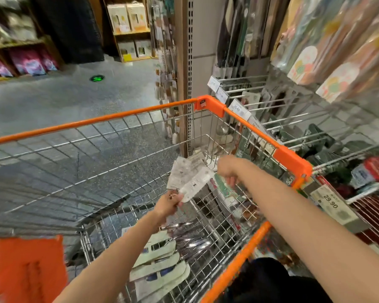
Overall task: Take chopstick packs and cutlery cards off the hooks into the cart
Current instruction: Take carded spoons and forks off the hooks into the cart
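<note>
**Both hands over cart, left holding packs**

Left hand point(170, 203) pinches a fan of white printed flat packs point(189, 177) by their near ends, held above the inside of the orange-rimmed wire shopping cart point(127, 115). Right hand point(229, 169) reaches in from the right, just beside the packs' far-right edge, fingers curled down; can't tell whether it grips anything. Cream cutlery cards with blue-handled pieces point(160, 265) lie stacked on the cart floor, near side. Wire display hooks with white price tags point(241, 84) stand to the right, past the cart rim
</note>
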{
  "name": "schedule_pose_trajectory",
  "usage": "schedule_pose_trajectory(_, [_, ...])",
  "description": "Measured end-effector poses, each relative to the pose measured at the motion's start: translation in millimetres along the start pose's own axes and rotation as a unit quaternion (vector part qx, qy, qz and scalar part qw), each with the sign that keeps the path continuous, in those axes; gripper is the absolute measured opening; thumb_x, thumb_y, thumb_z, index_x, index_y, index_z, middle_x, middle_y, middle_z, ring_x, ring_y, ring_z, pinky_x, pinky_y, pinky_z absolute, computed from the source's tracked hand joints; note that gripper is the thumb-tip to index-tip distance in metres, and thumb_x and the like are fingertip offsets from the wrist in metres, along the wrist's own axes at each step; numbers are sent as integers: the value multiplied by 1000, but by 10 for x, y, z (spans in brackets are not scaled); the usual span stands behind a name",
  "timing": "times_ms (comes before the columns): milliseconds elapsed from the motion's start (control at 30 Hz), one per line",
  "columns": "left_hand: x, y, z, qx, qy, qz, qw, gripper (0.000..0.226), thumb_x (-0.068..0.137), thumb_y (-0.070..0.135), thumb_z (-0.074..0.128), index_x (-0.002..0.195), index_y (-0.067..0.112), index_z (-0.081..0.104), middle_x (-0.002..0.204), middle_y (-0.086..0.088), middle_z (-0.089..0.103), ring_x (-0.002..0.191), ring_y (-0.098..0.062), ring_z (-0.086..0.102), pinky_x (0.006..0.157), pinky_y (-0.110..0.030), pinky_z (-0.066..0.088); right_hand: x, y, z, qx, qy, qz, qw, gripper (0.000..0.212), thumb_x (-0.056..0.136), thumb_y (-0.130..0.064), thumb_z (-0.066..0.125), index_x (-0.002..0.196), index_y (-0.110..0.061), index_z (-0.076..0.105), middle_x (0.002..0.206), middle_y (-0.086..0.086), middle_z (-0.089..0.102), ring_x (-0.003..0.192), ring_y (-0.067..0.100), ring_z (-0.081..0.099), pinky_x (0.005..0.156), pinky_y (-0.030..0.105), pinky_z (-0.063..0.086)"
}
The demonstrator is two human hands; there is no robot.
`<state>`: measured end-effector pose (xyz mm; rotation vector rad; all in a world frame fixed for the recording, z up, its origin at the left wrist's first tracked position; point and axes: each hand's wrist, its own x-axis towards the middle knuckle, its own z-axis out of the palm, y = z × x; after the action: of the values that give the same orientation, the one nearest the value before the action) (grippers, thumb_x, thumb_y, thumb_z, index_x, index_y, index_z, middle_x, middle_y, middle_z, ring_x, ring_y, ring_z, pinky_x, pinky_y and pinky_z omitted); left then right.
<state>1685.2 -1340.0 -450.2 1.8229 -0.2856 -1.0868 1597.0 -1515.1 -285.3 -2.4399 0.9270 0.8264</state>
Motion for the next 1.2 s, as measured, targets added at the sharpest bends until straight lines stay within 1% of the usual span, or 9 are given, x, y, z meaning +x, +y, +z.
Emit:
schedule_pose_trajectory(67, [-150, 105, -24, -29, -13, 32, 999, 56, 86, 42, 55, 121, -1, 47, 72, 0, 54, 52, -7, 39, 49, -19, 33, -83, 11, -35, 21, 33, 2, 999, 36, 95, 2, 47, 129, 13, 45, 105, 24, 67, 59, 19, 65, 67, 34, 59])
schedule_pose_trajectory(233, [-498, 505, 6, -121, -77, 109, 984, 43, 98, 34, 46, 123, -1, 47, 66, 5, 49, 51, -5, 39, 46, -16, 35, -318, 213, -145, 205, -23, -44, 977, 39, 94, -12, 59, 126, 6, 48, 93, 16, 67, 70, 21, 67, 65, 32, 58])
schedule_pose_trajectory(400, [-906, 1151, 293, -164, -169, 191, 953, 20, 102, 27, 40, 89, 16, 50, 56, 10, 40, 44, -3, 26, 40, -13, 27, -610, 491, -90, 446, 26, -211, 870, 68, 79, -4, 73, 134, -19, 36, 121, 13, 62, 98, 19, 66, 78, 28, 56])
schedule_pose_trajectory(567, [-1150, 1686, 729, -191, -208, 227, 932, 25, 99, 24, 43, 76, 13, 47, 52, 6, 41, 40, -4, 26, 41, -14, 24, -955, 744, -107, 574, 151, -329, 735, 71, 65, 2, 76, 126, -24, 51, 100, -1, 69, 95, 15, 64, 85, 30, 52])
schedule_pose_trajectory(667, [-1276, 1927, 999, -160, -218, 256, 928, 29, 103, 22, 39, 76, 13, 46, 51, 5, 41, 40, -4, 26, 42, -15, 21, -1292, 932, -225, 581, 143, -359, 717, 70, 62, -7, 79, 124, -26, 54, 96, -2, 70, 93, 17, 65, 83, 31, 52])
schedule_pose_trajectory(833, [-1426, 2206, 1444, -121, -250, 294, 914, 27, 105, 24, 36, 88, 13, 53, 58, 3, 48, 44, -5, 31, 47, -18, 23, -1664, 1218, -336, 539, 293, -299, 731, 42, 69, -20, 79, 107, -20, 61, 98, 11, 68, 89, 18, 66, 91, 34, 51])
schedule_pose_trajectory(1000, [-1521, 2429, 1976, -133, -177, 314, 923, 18, 105, 20, 39, 113, 8, 51, 66, 5, 65, 49, -4, 54, 47, -18, 46, -1965, 1398, -303, 564, 521, -224, 600, 24, 81, -18, 74, 98, -10, 59, 85, -4, 65, 78, -3, 63, 72, 13, 46])
schedule_pose_trajectory(1100, [-1559, 2449, 2232, -141, -145, 328, 923, 11, 104, 16, 40, 95, 16, 46, 63, 8, 62, 45, -2, 49, 45, -22, 41, -2192, 1536, -228, 563, 601, -179, 538, 34, 79, -27, 76, 98, -18, 50, 89, 5, 66, 75, 21, 68, 64, 29, 55])
schedule_pose_trajectory(1200, [-1635, 2383, 2397, -125, -153, 343, 918, 11, 104, 19, 41, 103, 11, 48, 58, 0, 55, 51, -16, 48, 50, -27, 40, -2384, 1662, -161, 541, 653, -142, 512, 24, 87, -19, 69, 97, -20, 47, 88, 1, 64, 52, 15, 63, 44, 29, 52])
